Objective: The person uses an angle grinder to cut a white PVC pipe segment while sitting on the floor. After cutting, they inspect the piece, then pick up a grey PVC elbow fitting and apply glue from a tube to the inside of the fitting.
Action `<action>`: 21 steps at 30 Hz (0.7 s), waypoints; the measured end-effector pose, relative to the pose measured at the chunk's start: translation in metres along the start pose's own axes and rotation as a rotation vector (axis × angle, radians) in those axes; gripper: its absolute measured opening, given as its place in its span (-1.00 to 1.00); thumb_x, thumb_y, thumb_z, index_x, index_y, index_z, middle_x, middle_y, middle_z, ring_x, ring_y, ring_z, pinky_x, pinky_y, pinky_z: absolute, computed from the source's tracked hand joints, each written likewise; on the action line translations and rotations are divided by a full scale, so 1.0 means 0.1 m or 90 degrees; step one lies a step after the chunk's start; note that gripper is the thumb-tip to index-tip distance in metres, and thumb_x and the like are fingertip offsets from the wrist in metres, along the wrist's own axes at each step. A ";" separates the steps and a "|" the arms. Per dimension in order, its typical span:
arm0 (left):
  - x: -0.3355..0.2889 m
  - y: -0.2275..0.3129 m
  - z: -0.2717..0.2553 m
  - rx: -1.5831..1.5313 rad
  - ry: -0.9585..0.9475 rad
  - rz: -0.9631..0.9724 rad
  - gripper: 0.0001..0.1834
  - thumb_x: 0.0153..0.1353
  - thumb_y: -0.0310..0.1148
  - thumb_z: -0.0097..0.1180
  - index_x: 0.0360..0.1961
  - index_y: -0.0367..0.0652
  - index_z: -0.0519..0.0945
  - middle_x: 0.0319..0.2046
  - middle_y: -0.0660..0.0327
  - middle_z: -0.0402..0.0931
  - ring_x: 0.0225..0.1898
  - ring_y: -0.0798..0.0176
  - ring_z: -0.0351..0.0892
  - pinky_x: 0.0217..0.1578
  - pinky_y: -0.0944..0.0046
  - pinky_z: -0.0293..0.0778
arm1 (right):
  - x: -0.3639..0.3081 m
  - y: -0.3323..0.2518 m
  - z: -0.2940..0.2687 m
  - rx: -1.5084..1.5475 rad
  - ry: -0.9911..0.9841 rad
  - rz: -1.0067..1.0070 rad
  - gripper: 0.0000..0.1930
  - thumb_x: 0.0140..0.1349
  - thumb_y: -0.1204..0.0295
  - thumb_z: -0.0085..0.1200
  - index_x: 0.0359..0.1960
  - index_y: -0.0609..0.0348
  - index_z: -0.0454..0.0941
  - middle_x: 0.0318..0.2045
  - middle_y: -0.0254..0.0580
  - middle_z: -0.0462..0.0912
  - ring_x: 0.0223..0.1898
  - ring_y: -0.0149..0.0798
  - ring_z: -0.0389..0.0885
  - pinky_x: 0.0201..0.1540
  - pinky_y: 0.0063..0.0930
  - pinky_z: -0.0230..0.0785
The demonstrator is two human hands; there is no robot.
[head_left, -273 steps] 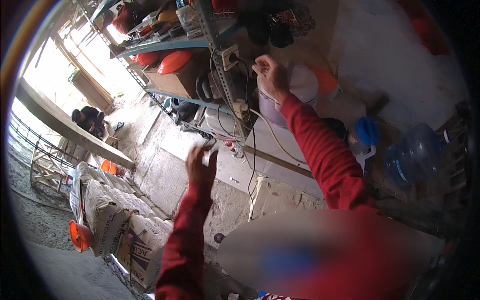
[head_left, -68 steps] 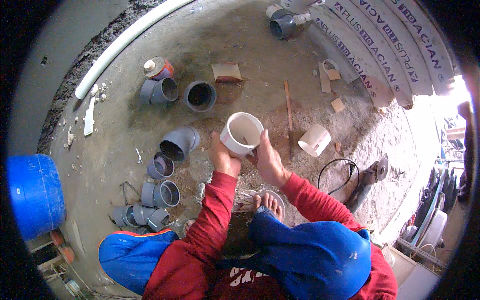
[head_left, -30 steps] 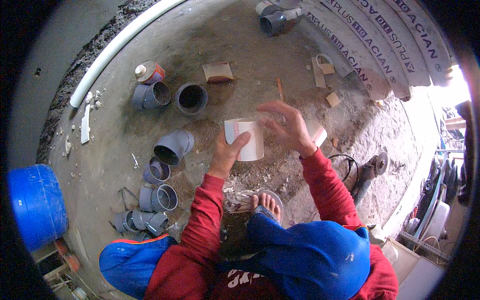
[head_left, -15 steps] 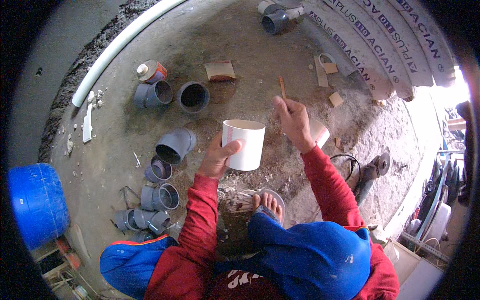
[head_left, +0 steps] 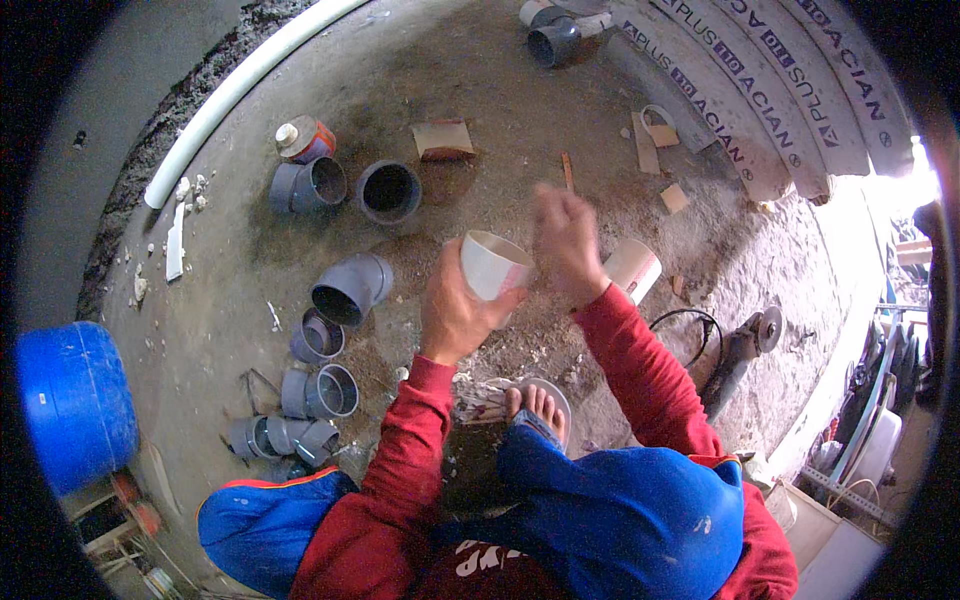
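Observation:
My left hand is wrapped round a short white pipe piece, its open end tilted up and a reddish print on its side. My right hand, just right of the pipe piece, is smeared by motion. Its fingers look curled closed; what they hold, if anything, cannot be made out. Beyond it a thin orange stick shows against the floor. A second white pipe piece lies by my right wrist.
Grey pipe fittings stand in several spots on the left. An angle grinder with its cable lies at right. Behind are a can, cardboard scraps and stacked large pipes. A blue barrel stands far left.
My left hand has turned the white pipe piece, tilting its open end and bringing the print to the right side. My right hand has shifted slightly left, toward the pipe piece.

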State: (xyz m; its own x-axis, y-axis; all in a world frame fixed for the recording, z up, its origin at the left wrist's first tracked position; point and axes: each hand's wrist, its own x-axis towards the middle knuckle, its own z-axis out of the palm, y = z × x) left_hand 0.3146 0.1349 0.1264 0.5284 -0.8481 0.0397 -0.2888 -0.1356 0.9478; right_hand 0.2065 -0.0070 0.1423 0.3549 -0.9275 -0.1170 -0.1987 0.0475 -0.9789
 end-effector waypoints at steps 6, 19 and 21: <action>0.02 0.00 -0.05 0.053 0.013 0.060 -0.11 -0.19 -0.14 0.59 0.13 -0.28 0.40 -0.05 -0.08 0.58 -0.04 -0.09 0.64 -0.06 0.04 0.55 | 0.02 0.08 -0.26 0.054 -0.069 -0.159 -0.80 0.35 0.45 0.11 -0.04 0.19 0.61 -0.43 -0.29 0.65 -0.39 -0.39 0.63 -0.35 -0.40 0.49; 0.01 0.05 0.02 0.042 0.019 -0.071 -0.24 -0.15 -0.11 0.58 0.01 -0.26 0.49 -0.16 -0.04 0.63 -0.18 -0.04 0.69 -0.17 0.07 0.59 | -0.19 -0.15 -0.14 -0.069 -0.104 -0.168 -0.77 0.27 0.30 0.27 -0.39 0.24 0.63 -0.54 -0.12 0.65 -0.51 -0.39 0.62 -0.41 -0.40 0.47; -0.01 0.02 0.03 0.014 0.034 -0.087 -0.27 -0.14 -0.11 0.58 0.00 -0.25 0.50 -0.19 -0.01 0.65 -0.21 0.02 0.70 -0.20 0.09 0.59 | -0.14 -0.14 -0.17 -0.137 -0.075 -0.207 -0.77 0.30 0.30 0.23 -0.38 0.22 0.63 -0.53 -0.10 0.63 -0.53 -0.17 0.61 -0.42 -0.34 0.46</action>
State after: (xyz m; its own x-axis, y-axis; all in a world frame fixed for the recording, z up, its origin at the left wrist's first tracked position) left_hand 0.3106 0.1338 0.1277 0.6055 -0.7926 -0.0718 -0.2285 -0.2596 0.9383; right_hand 0.1882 -0.0007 0.1601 0.5303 -0.8323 0.1617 -0.2410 -0.3308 -0.9124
